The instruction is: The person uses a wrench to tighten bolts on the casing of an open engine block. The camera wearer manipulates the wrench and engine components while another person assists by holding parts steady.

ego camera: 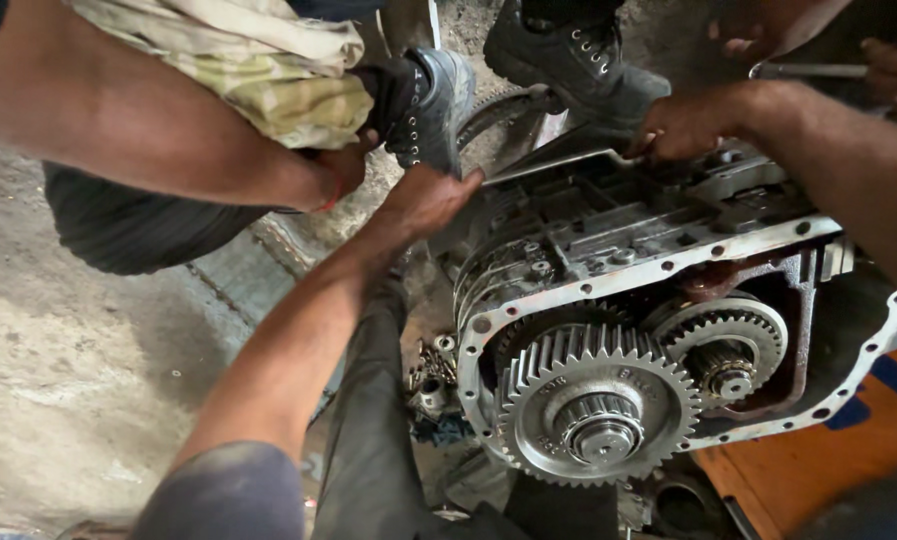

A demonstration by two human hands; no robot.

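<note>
Now both hands, left hand and right hand, grip the gearbox housing between them.

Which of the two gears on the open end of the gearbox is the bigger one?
The big gear at the lower middle, nearest the camera, with wide straight teeth. The small gear sits up and to its right, inside the gearbox housing.

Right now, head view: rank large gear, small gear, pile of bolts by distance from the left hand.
From the left hand on the housing's upper left edge:
1. Pile of bolts, below the hand, left of the housing.
2. Large gear, lower centre.
3. Small gear, farther right.
</note>
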